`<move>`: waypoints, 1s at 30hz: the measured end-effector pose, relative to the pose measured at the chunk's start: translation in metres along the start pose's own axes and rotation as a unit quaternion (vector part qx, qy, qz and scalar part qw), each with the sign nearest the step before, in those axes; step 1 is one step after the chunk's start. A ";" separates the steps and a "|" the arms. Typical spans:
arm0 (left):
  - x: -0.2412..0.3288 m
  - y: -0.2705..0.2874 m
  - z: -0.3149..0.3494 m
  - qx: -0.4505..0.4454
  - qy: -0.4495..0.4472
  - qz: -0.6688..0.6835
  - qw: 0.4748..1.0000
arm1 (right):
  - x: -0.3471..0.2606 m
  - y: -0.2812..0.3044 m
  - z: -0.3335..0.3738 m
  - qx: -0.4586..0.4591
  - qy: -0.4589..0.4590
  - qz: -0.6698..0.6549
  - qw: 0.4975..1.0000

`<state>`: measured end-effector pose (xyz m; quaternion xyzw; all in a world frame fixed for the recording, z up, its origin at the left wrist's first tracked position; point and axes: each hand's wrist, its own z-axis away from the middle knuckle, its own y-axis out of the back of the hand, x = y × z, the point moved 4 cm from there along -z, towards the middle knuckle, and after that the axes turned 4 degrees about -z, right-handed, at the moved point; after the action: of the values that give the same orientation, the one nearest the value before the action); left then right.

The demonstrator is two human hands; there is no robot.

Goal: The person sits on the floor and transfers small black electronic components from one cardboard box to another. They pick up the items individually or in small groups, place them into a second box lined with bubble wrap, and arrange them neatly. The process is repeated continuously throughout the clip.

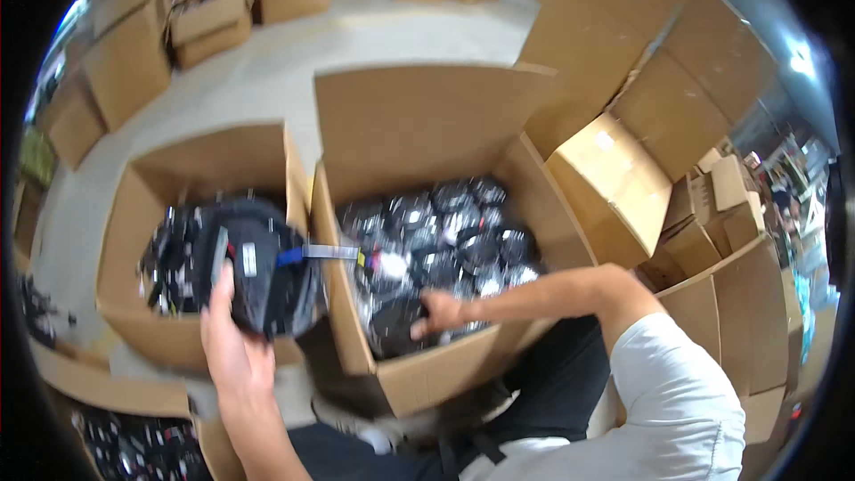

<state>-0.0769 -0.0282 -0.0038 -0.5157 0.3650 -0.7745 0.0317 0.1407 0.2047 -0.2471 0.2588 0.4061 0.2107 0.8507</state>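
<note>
My left hand (239,338) is closed round the near edge of a black, soft-looking, rounded item (258,289), lifted over the left carton (169,325). A white label shows on its face, and a blue strap with a pale strip reaches from it toward the middle carton (427,389). A narrow grey piece stands by my thumb. Inside the middle carton, my right hand (441,313) grips a dark rounded item (398,325) in the near left corner. Several shiny plastic-wrapped dark bundles (436,263) fill that carton. Motion blur hides finer detail.
Another carton (116,383) with dark wrapped things stands at the lower left. The middle carton's far flap (427,111) rises upright. Large cardboard sheets and cartons (614,178) crowd the right side; more boxes (209,27) line the far floor.
</note>
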 end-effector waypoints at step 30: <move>-0.085 -0.080 0.021 -0.154 0.011 -0.261 0.953 | 0.000 0.183 0.101 0.092 -0.001 0.191 0.977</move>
<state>0.0061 0.0556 -0.0181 -0.5830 0.3329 -0.6958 -0.2553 0.1942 0.3195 -0.0814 0.4090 0.3663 0.3305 0.7677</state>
